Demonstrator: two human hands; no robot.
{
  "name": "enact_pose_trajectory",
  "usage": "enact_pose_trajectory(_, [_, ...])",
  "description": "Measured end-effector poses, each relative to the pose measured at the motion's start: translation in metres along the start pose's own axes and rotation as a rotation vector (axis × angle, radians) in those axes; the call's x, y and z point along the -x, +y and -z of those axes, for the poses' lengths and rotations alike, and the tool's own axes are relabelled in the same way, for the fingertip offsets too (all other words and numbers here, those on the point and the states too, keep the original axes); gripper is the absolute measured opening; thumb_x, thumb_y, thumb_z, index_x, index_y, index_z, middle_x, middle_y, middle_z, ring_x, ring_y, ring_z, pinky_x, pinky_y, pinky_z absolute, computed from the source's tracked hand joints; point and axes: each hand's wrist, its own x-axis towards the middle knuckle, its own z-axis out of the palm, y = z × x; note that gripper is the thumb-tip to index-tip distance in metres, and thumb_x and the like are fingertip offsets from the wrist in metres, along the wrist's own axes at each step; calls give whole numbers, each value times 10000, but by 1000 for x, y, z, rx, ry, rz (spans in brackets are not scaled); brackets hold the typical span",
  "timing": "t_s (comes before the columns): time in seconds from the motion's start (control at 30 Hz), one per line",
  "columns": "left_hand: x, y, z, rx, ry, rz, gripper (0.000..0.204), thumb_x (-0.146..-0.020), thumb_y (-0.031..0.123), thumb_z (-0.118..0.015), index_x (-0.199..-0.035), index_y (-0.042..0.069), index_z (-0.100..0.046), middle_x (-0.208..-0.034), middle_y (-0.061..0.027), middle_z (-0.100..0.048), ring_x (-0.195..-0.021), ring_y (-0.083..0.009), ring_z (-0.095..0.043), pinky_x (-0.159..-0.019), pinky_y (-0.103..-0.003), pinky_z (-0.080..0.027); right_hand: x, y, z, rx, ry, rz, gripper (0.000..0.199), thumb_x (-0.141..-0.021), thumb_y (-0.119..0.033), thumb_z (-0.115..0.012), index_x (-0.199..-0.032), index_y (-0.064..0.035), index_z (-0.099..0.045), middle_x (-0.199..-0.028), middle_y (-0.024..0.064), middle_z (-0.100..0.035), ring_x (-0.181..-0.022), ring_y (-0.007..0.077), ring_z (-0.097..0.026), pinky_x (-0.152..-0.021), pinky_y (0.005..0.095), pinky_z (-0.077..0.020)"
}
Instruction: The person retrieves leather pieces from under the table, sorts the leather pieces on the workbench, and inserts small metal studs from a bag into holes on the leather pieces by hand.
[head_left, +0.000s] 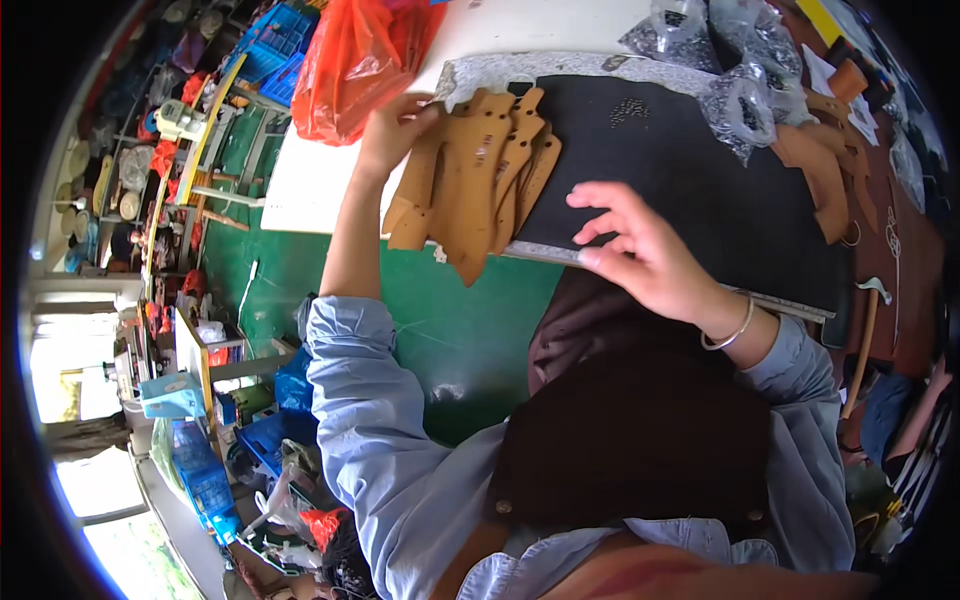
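Observation:
A fanned stack of tan, shaped leather pieces [476, 170] with small punched holes lies at the left end of a black mat [690, 180], its lower ends jutting past the table's near edge. At the upper left of the stack, my left hand [392, 132] has its thumb and fingers closed at the end of the leftmost leather piece; the fingertips are partly hidden. My right hand [645, 250] hovers above the mat's near edge, fingers loosely bent and apart, holding nothing. Farther back on the mat is a scatter of tiny metal bits [630, 113].
Clear plastic bags of small dark parts [740, 105] stand at the back right. Beyond the mat's right end lie brown leather pieces [822, 175] and a wooden-handled hammer [866, 340]. A red plastic bag [355, 70] sits at the back left. Crowded shelves line the far left.

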Motion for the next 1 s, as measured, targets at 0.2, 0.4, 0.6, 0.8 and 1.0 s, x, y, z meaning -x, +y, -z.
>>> enact_pose_trajectory(0.2, [18,-30,-44,-77,-23,36,429,-812,173,-611,-1171,-34,-500,-1066,-159,-583,-1001,-227,-556,-852,-330,-454,33,2,41,417,38,124,354,-751,-13,-622,-1077,-23,-485,-1089,83,-504,-834,170,-551,-705,277,-466])
enact_pose_trajectory(0.4, [34,-4,-47,-229,5,71,418,-820,188,-601,-1177,-4,-497,-1088,-172,-556,-921,-260,-564,-800,-336,-449,74,-12,138,1003,504,126,246,-731,-159,-637,-916,-21,-552,-863,121,-582,-693,271,-585,-611,364,-458])
enact_pose_trajectory(0.6, [26,-1,-46,-402,113,-59,502,-833,272,-587,-1214,-23,-446,-1173,-198,-497,-1110,-318,-459,-939,-385,-362,97,-7,277,1200,654,-56,301,-729,-186,-634,-955,-8,-545,-880,135,-595,-826,244,-578,-725,350,-448])
enact_pose_trajectory(0.8, [27,-15,-28,-313,164,63,568,-775,329,-658,-1154,-55,-482,-1169,-219,-500,-1106,-319,-463,-955,-370,-345,42,6,307,1280,-37,-339,509,-573,-215,-684,-1021,-23,-538,-912,139,-575,-899,301,-540,-806,375,-417])
enact_pose_trajectory(1.0, [36,-12,-20,-318,176,126,506,-745,312,-669,-1111,-17,-547,-1105,-212,-550,-1047,-318,-519,-895,-378,-407,51,-6,298,1104,-2,-213,449,-584,-150,-684,-957,36,-517,-855,148,-580,-824,239,-575,-741,341,-437])
